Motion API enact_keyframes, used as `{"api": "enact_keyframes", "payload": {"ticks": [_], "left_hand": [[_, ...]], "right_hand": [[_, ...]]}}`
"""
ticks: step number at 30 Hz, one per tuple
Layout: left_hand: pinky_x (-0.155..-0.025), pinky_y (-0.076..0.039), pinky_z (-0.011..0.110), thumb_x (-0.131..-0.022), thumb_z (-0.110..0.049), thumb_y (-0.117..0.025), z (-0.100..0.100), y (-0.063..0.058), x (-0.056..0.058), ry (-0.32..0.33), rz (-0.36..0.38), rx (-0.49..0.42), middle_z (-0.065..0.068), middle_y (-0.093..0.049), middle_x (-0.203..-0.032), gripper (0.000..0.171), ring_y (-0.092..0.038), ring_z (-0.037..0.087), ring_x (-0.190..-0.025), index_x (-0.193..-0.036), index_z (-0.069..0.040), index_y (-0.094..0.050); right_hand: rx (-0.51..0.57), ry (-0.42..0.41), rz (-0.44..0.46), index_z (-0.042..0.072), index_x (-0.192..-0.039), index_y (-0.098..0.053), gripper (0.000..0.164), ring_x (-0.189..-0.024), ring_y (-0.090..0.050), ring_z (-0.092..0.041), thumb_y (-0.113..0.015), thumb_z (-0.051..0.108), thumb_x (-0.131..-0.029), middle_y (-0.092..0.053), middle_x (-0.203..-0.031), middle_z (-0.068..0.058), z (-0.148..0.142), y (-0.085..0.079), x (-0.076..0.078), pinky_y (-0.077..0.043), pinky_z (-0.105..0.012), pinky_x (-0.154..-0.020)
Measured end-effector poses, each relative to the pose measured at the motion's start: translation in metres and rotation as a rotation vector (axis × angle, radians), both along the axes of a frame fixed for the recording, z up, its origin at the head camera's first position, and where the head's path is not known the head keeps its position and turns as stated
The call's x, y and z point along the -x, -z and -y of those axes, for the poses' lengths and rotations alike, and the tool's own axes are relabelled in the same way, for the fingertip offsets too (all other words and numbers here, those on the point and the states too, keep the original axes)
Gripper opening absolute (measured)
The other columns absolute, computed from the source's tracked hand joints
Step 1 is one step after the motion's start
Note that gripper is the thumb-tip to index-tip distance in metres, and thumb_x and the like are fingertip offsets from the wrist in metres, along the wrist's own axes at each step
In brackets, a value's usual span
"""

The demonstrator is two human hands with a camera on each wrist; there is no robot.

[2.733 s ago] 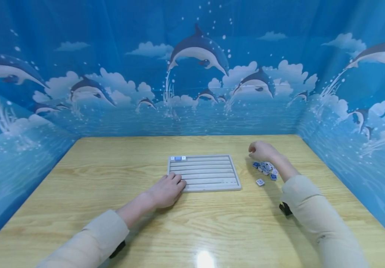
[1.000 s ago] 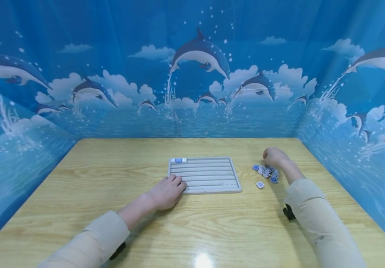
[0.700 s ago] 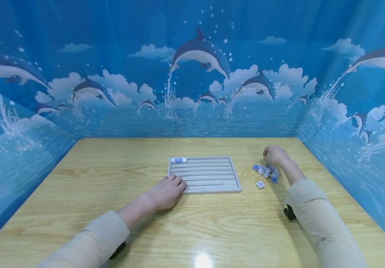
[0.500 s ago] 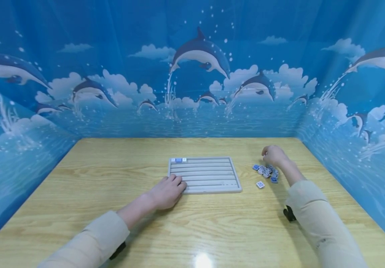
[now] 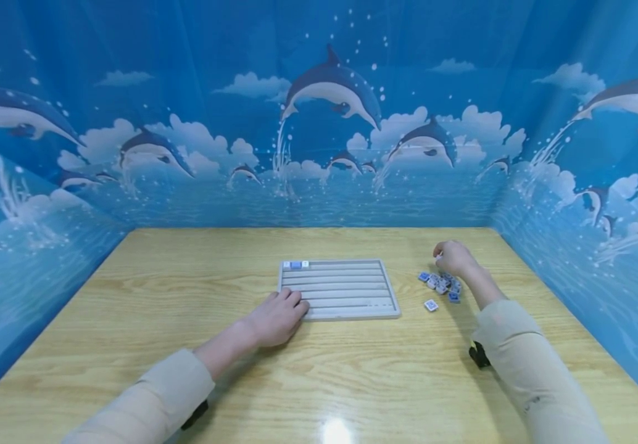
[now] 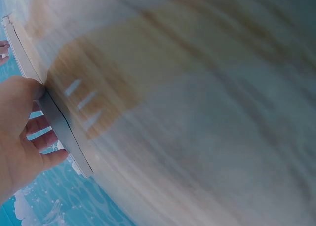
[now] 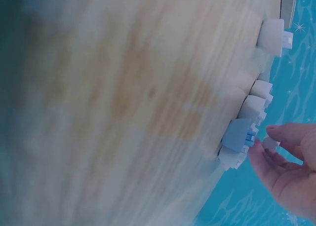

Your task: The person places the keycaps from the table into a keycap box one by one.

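Observation:
My left hand [image 5: 278,317] holds the near left edge of a light grey ridged tray [image 5: 347,294]. In the left wrist view the thumb lies at the tray's near side [image 6: 57,118] and the other fingers reach over its top. Two white keycaps and a blue keycap [image 5: 295,265] sit in the tray's far left corner. At the right, my right hand [image 5: 453,256] is just behind a pile of blue and white keycaps [image 5: 441,284]. Between its thumb and fingers it pinches a small white keycap [image 7: 270,143], partly hidden by them.
One white keycap [image 5: 431,305] lies apart, in front of the pile. The wooden table [image 5: 352,376] is bordered at the back and both sides by a blue dolphin-print curtain [image 5: 308,203].
Since the earliest frame my right hand has moved right, behind the pile. A white keycap now shows between its fingers. My left hand has stayed on the tray.

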State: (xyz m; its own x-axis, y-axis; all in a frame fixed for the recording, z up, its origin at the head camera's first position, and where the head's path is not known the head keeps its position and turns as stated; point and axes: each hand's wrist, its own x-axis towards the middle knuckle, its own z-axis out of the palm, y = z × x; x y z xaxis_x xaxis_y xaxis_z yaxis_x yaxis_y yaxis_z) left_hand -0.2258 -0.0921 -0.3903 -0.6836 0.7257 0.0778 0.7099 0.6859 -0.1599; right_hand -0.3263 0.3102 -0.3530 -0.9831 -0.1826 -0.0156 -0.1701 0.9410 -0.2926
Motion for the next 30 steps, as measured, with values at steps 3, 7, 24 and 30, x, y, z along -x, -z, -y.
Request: {"api": "enact_keyframes", "payload": {"ticks": [3,7,24,30], "left_hand": [[-0.083,-0.044,0.041,-0.096,-0.02,-0.047,0.0,-0.001,0.0,0.0,0.01,-0.005,0.009,-0.052,-0.106,0.028,-0.047,0.026,-0.1,-0.119,-0.006,-0.055],[-0.083,-0.045,0.041,-0.096,-0.02,-0.047,0.0,-0.001,0.0,0.002,0.013,-0.018,0.009,-0.052,-0.106,0.028,-0.047,0.026,-0.1,-0.118,-0.006,-0.055],[-0.081,-0.045,0.041,-0.094,-0.02,-0.049,0.0,0.0,0.001,0.024,-0.019,-0.026,0.008,-0.052,-0.104,0.026,-0.047,0.026,-0.097,-0.116,-0.007,-0.055],[-0.08,-0.045,0.041,-0.094,-0.019,-0.049,0.0,0.001,0.001,0.026,-0.024,-0.032,0.008,-0.052,-0.103,0.026,-0.047,0.026,-0.097,-0.115,-0.007,-0.056]], "right_hand": [[-0.002,0.004,0.012,-0.012,-0.108,-0.057,0.029,-0.091,-0.055,-0.039,-0.049,0.0,-0.084,-0.058,-0.105,-0.03,0.001,0.001,-0.001,-0.046,-0.049,-0.078],[0.01,0.01,0.034,-0.011,-0.112,-0.056,0.031,-0.098,-0.053,-0.042,-0.049,0.002,-0.085,-0.056,-0.11,-0.031,0.005,0.0,-0.001,-0.044,-0.052,-0.083],[0.156,-0.064,0.035,-0.01,-0.114,-0.056,0.042,-0.085,-0.057,-0.029,-0.053,-0.008,-0.072,-0.059,-0.107,-0.025,0.032,-0.009,0.0,-0.048,-0.041,-0.075],[0.192,-0.112,0.038,-0.011,-0.113,-0.057,0.038,-0.073,-0.06,-0.019,-0.055,-0.006,-0.075,-0.062,-0.098,-0.02,0.038,-0.007,0.002,-0.05,-0.033,-0.067]]}}
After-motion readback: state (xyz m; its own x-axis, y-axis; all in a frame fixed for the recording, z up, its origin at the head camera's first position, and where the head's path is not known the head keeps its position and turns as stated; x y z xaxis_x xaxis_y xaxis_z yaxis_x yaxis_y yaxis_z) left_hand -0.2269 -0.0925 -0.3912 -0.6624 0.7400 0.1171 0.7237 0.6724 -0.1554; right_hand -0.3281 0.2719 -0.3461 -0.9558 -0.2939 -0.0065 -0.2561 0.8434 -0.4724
